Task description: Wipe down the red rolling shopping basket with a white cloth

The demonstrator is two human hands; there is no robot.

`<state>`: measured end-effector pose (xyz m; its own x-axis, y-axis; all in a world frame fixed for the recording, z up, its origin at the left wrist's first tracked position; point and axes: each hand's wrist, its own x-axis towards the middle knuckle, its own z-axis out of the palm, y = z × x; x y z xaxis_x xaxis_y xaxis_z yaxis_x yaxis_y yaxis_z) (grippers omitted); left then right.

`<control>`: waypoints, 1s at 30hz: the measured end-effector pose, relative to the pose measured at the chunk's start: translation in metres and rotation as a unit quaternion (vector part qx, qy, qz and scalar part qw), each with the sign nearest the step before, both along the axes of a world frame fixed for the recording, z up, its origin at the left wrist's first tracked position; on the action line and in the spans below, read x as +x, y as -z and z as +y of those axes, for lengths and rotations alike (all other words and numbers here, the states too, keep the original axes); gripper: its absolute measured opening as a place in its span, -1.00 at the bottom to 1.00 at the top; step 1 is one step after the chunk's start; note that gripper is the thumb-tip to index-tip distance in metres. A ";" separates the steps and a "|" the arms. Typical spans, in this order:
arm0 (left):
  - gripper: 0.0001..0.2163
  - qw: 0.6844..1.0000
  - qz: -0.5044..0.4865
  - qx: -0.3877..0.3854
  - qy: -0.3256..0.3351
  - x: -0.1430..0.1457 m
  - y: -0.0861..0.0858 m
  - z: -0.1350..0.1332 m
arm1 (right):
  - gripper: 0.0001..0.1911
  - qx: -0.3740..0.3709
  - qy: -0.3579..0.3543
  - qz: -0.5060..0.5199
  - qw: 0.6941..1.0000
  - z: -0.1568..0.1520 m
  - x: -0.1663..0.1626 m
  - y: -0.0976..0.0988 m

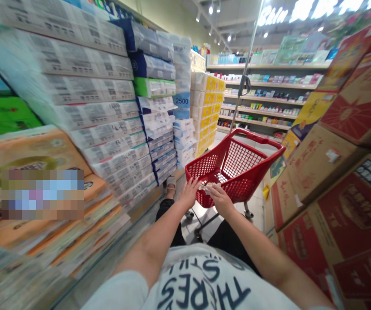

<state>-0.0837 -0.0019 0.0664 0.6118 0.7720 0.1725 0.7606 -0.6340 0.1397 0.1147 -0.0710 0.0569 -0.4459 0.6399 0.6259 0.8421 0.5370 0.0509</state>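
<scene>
Leftmost: stacked paper packs. Next: left hand, fingers spread at the near end of the red cart. Then: right hand, pinching a pale tissue there; droppable if grip loosens. Casters beneath: pressure could roll cart toward right-side cartons.

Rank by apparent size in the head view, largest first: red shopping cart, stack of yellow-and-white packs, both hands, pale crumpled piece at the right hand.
1. Red shopping cart
2. Stack of yellow-and-white packs
3. Left hand and right hand, too alike to rank
4. Pale crumpled piece, partly hidden
</scene>
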 end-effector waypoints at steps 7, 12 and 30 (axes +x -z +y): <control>-0.31 1.000 -0.014 0.001 0.000 0.003 0.007 -0.006 | -0.60 -0.017 0.064 0.079 0.995 0.008 -0.019 -0.014; -0.34 1.000 0.016 -0.002 -0.021 0.000 0.002 -0.002 | -0.60 -0.062 0.013 0.012 0.998 0.009 -0.014 -0.029; -0.37 0.998 0.039 -0.047 -0.022 0.005 -0.013 -0.008 | -0.59 -0.124 0.205 0.032 0.970 0.011 0.013 -0.047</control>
<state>-0.0782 -0.0095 0.0799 0.5854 0.8091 0.0509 0.7985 -0.5863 0.1364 0.1275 -0.0601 0.1035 -0.0873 0.8898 0.4479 0.9845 0.1457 -0.0976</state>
